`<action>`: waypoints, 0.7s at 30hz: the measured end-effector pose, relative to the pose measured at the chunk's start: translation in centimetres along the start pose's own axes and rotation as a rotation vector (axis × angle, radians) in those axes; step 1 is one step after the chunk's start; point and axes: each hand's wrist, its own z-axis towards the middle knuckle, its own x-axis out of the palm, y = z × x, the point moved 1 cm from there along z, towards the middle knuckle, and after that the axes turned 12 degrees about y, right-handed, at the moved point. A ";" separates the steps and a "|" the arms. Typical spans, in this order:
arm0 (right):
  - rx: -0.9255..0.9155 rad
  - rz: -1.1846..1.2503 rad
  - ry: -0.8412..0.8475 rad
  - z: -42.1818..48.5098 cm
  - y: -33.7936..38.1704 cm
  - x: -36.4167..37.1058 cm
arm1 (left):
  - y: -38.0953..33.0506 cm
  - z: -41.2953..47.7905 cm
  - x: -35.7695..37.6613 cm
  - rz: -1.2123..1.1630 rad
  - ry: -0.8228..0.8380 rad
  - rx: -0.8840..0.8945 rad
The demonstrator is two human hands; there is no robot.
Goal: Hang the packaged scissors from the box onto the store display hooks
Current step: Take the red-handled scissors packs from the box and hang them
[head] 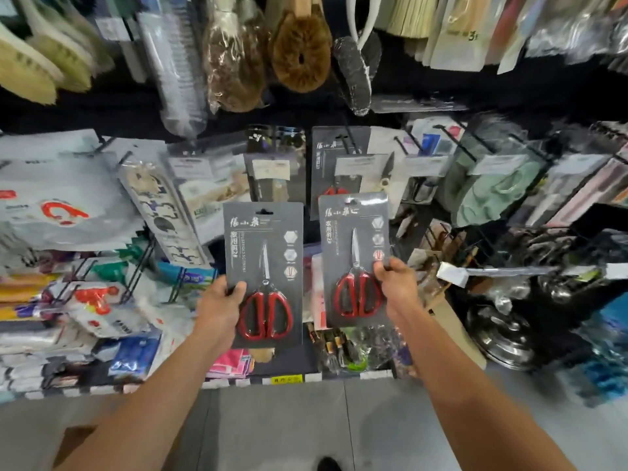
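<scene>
Your left hand (222, 300) pinching the left scissors pack (263, 273), your right hand (396, 282) pinching the right scissors pack (355, 258), both upright before the display hooks (350, 141), blades pointing up, red handles down

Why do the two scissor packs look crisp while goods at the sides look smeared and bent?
Head view: the wide-angle lens bows straight lines toward the edges; the left scissors pack and right scissors pack sit near the sharper centre; the bags at the left edge and steel pots at the right are smeared; light glints off the wrapped brush up top.
</scene>
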 end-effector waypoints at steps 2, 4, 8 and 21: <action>-0.022 0.003 0.013 2.4 1.1 -0.3 | -0.4 0.8 1.5 -0.001 -0.019 0.025; -0.046 0.024 0.047 4.3 2.1 -0.3 | -0.9 1.5 2.8 -0.051 -0.037 0.036; -0.102 0.069 0.124 5.9 2.7 -0.2 | -1.3 2.8 3.7 -0.115 -0.055 0.041; -0.186 0.123 0.065 6.9 2.6 1.0 | -1.0 3.3 3.3 -0.123 -0.039 0.060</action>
